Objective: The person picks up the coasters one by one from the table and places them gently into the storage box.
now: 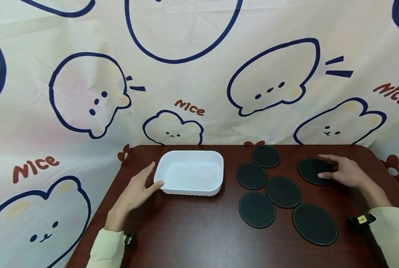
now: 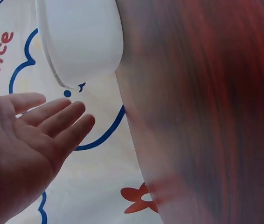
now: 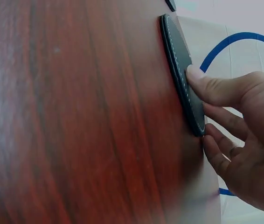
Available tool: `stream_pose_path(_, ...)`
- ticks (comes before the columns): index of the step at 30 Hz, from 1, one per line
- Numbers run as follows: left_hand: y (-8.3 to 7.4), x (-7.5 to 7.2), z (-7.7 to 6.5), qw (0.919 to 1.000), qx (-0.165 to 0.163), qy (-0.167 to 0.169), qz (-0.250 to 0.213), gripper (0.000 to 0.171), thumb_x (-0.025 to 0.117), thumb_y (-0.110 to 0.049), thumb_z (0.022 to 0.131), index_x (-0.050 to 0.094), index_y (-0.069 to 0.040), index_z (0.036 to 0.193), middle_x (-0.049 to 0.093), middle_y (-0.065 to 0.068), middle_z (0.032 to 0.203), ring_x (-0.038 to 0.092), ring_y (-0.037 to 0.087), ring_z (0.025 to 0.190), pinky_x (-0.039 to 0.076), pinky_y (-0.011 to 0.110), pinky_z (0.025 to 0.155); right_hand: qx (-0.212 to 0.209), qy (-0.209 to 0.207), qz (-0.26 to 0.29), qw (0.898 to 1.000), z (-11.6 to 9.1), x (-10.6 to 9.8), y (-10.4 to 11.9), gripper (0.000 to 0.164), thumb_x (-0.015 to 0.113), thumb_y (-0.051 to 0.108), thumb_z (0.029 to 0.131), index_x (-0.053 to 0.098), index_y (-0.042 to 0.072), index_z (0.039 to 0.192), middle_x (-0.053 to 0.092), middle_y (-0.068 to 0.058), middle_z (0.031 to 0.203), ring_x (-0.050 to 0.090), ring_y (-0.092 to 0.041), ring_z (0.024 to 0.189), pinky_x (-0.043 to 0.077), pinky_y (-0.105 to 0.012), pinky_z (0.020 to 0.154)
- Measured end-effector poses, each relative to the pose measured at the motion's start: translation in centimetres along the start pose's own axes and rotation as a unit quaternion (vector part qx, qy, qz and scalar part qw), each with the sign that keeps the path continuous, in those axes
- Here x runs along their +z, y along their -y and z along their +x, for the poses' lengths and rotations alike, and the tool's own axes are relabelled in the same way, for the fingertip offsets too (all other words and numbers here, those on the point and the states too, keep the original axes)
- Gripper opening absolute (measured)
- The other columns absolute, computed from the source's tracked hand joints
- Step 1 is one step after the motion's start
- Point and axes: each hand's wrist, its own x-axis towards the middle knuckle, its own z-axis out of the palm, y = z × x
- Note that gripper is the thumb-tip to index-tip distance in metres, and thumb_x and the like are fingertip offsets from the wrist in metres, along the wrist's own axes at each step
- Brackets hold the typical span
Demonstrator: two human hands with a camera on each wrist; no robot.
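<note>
The table [image 1: 199,230] is dark red-brown with streaks like wood grain, and it is smooth enough to shine. Around it hangs a pale, wrinkly cloth [image 1: 186,82]. On the cloth are animal drawings [image 1: 46,236] with thick blue lines and little dot eyes (some lie on their sides!), red-brown flowers [image 1: 398,169], and the word "Nice" [image 1: 36,166] in the same red-brown.

On the left side of the table sits a shallow white tub [image 1: 190,175] that looks like plastic. It is a long box shape with round corners and smooth walls. The left hand [image 1: 135,191] is beside it with its fingers spread apart. The thumb is at the tub's near left corner, but I cannot tell if it touches.

On the right side, near the back of the table, lies a flat, round black disc [image 1: 308,171]. It looks like leather, and pale stitches run along its edge. The right hand [image 1: 347,171] holds it, thumb on top and bent fingers around the rim; I cannot tell how tight the hold is.

Five other black discs [image 1: 257,210] lie flat between the tub and the right arm, some close together. Both arms wear pale sleeves [image 1: 107,247].
</note>
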Motion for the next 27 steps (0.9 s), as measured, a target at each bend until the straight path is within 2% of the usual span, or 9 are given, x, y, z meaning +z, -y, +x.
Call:
stream_pose_path(7, -0.1, 0.3, 0.0, 0.9997, 0.004, 0.013, -0.021, 0.105, 0.082, -0.050, 0.094, 0.027, -0.002, 0.170, 0.040, 0.025, 0.170, 0.054, 0.045, 0.147, 0.050, 0.064, 0.116, -0.014, 0.002, 0.005, 1.000, 0.4, -0.2, 0.4, 0.077, 0.085, 0.018, 0.092, 0.048, -0.008, 0.154, 0.052, -0.041, 0.149, 0.051, -0.062, 0.133, 0.046, -0.076, 0.103)
stream_pose_path(14, 0.2, 0.5, 0.0, 0.9994, 0.011, 0.009, -0.032, 0.103, 0.087, -0.041, 0.092, 0.032, 0.003, 0.167, 0.043, 0.027, 0.168, 0.057, 0.045, 0.145, 0.053, 0.059, 0.113, 0.027, -0.034, -0.011, 0.999, 0.1, -0.5, 0.3, 0.088, 0.090, 0.029, 0.088, 0.047, -0.009, 0.154, 0.051, -0.047, 0.145, 0.054, -0.063, 0.125, 0.049, -0.076, 0.097)
stream_pose_path(17, 0.4, 0.6, 0.0, 0.9988, 0.018, 0.004, -0.046, 0.096, 0.087, -0.035, 0.093, 0.035, 0.004, 0.165, 0.046, 0.028, 0.165, 0.061, 0.044, 0.141, 0.058, 0.054, 0.108, 0.042, -0.060, -0.010, 0.997, -0.3, -0.4, 0.3, 0.084, 0.090, 0.030, 0.088, 0.051, -0.011, 0.150, 0.056, -0.047, 0.138, 0.060, -0.059, 0.115, 0.056, -0.067, 0.086)
stream_pose_path(20, 0.6, 0.7, 0.1, 0.9978, 0.016, 0.003, -0.064, 0.092, 0.088, -0.031, 0.093, 0.039, 0.002, 0.164, 0.049, 0.028, 0.162, 0.064, 0.044, 0.137, 0.061, 0.049, 0.102, 0.060, -0.076, 0.018, 0.995, -0.8, -0.2, 0.3, 0.078, 0.088, 0.029, 0.091, 0.053, -0.013, 0.147, 0.061, -0.046, 0.132, 0.069, -0.047, 0.099, 0.062, -0.049, 0.073)
stream_pose_path(24, 0.7, 0.8, 0.2, 0.9960, 0.007, 0.006, -0.089, 0.090, 0.089, -0.028, 0.091, 0.042, 0.001, 0.163, 0.050, 0.028, 0.162, 0.064, 0.045, 0.137, 0.063, 0.045, 0.098, 0.091, -0.083, 0.066, 0.990, -1.4, 0.0, 0.4, 0.077, 0.084, 0.032, 0.096, 0.051, -0.014, 0.148, 0.059, -0.046, 0.137, 0.074, -0.026, 0.083, 0.063, -0.032, 0.060)
stream_pose_path(27, 0.8, 0.9, 0.3, 0.9929, 0.001, 0.010, -0.119, 0.089, 0.089, -0.025, 0.091, 0.042, 0.001, 0.163, 0.050, 0.029, 0.161, 0.065, 0.045, 0.135, 0.064, 0.042, 0.096, 0.107, -0.090, 0.086, 0.986, -1.9, 0.1, 0.4, 0.078, 0.080, 0.038, 0.099, 0.050, -0.013, 0.149, 0.055, -0.048, 0.140, 0.074, -0.018, 0.075, 0.063, -0.031, 0.060)
